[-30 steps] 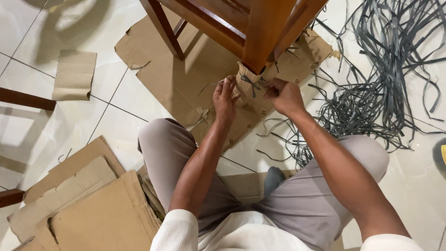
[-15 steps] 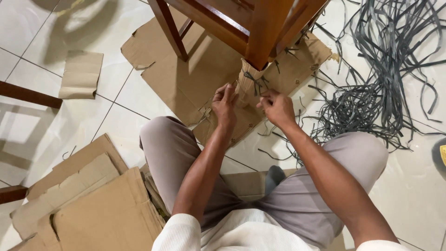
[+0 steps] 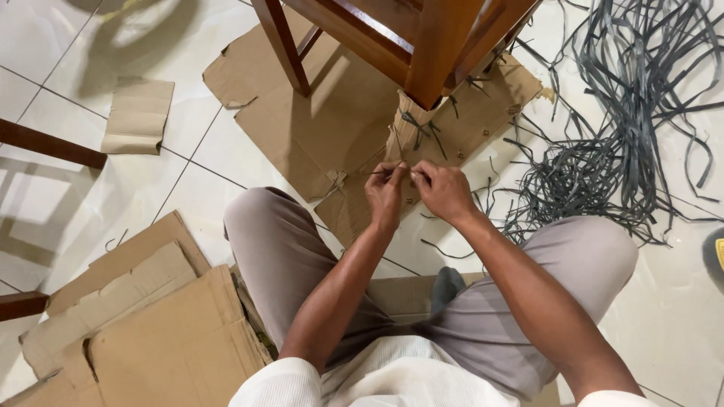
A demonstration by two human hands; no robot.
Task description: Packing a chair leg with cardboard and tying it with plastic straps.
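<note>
The person wears a white ribbed top [image 3: 392, 377] whose sleeves [image 3: 279, 384] are pushed up above the elbow, so both forearms are bare. The knit shows fine vertical ribs across the chest at 6 o'clock. The trousers [image 3: 498, 339] are a plain grey-beige, smooth, with soft creases at the lap. A dark grey sock [image 3: 446, 285] shows between the legs, near the centre. The left hand [image 3: 386, 192] and right hand [image 3: 443, 190] are bare, with no rings, watch or gloves.

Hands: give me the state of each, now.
Left hand: closed, pinching a thin grey strap.
Right hand: closed, fingertips pinched at the same strap.
</note>
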